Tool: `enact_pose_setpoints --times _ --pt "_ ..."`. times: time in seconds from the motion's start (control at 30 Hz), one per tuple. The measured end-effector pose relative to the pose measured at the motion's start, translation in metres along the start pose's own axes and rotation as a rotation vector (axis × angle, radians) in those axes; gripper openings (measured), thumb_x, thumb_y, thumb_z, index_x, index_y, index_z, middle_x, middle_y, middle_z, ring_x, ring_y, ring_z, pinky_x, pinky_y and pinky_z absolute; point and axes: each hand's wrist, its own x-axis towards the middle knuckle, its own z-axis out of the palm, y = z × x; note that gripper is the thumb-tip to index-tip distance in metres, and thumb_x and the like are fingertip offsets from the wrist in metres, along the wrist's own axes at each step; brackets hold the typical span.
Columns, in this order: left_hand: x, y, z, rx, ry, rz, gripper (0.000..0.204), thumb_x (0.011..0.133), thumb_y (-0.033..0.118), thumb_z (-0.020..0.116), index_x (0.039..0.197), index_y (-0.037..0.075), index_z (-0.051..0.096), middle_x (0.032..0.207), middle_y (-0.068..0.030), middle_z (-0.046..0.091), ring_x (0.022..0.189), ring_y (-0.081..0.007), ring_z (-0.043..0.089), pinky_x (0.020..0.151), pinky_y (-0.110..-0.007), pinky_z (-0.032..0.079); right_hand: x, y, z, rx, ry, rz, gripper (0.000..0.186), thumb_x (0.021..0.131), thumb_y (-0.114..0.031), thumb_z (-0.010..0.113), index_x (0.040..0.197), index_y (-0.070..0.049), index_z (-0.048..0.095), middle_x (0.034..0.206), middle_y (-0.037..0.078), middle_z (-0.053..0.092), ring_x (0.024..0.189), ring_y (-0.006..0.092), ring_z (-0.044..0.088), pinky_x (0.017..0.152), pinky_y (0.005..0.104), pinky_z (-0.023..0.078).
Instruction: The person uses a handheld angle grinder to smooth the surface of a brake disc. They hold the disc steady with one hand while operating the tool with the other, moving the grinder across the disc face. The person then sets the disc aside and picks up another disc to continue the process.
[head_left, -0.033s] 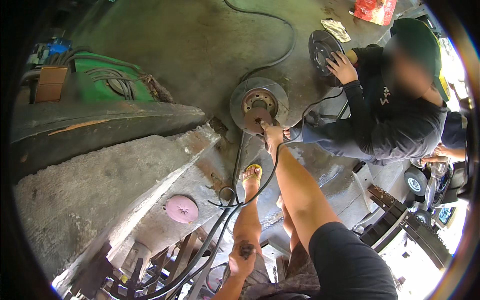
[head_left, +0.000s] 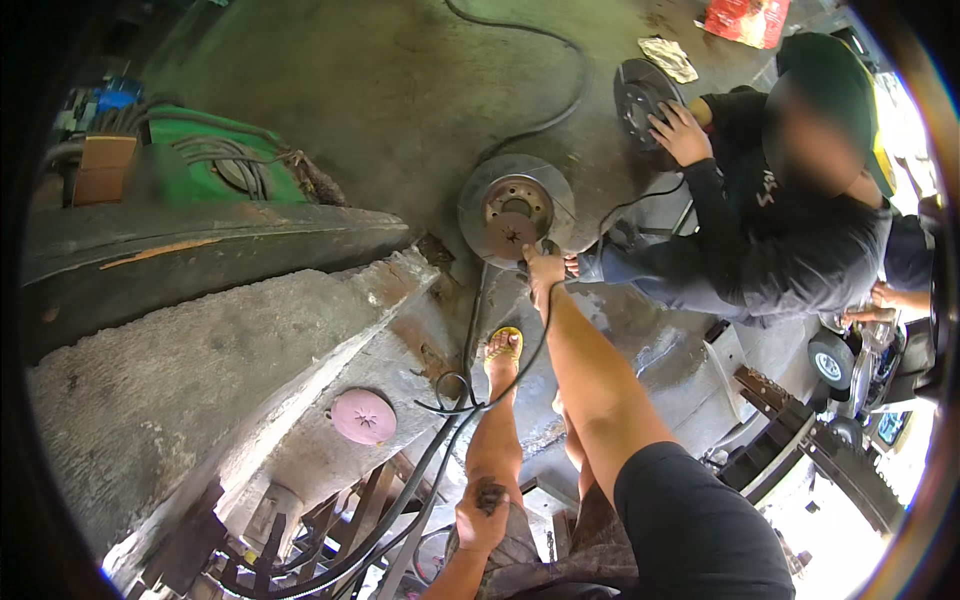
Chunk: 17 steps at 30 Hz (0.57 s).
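In my right hand [head_left: 543, 271] is the edge of a brown sanding disc [head_left: 511, 238] with a star-shaped centre cut; fingers and thumb are closed on it. It lies over the lower hub of a grey brake disc [head_left: 472, 205] on the floor. My left hand [head_left: 482, 528] rests at my bent knee beside a dark smudge; its fingers do not show clearly. At the right, a co-worker's hand [head_left: 684, 134] presses on a second, darker brake disc [head_left: 634, 98], held tilted. On the concrete ledge lies a pink disc [head_left: 363, 416] with a similar star-shaped cut.
Black hoses [head_left: 432, 462] run past my foot and over the floor. A concrete ledge [head_left: 210, 360] fills the left. Beyond it stand a green case [head_left: 225, 160] and a cardboard box [head_left: 103, 152]. A rag [head_left: 668, 60] and a red bag [head_left: 747, 20] lie at far right.
My right hand and the brown sanding disc have shifted slightly left and up over the hub. The co-worker's brake disc has turned a little. My left hand stays at the knee.
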Motion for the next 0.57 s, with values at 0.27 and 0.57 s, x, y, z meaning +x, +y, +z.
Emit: enact_pose_setpoints --times 0.27,0.57 --pt "0.035 0.021 0.01 0.201 -0.188 0.175 0.037 0.089 0.01 0.078 0.12 -0.007 0.068 0.106 -0.0201 0.076 0.091 -0.0268 0.075 0.085 -0.04 0.06 -0.179 0.049 -0.144 -0.902 -0.15 -0.077 0.086 0.091 -0.031 0.074 0.164 -0.007 0.036 0.155 0.035 0.051 0.141 0.0488 0.054 0.117 0.0532 0.045" --pt "0.11 0.093 0.036 0.705 -0.441 0.658 0.03 0.092 0.017 0.078 0.118 0.002 0.075 0.112 -0.0197 0.079 0.1 -0.0383 0.075 0.093 -0.049 0.059 -0.424 0.104 -0.459 -0.558 0.426 0.251 0.062 0.095 -0.028 0.059 0.15 -0.001 0.055 0.139 0.028 0.067 0.131 0.0409 0.065 0.11 0.0464 0.052"
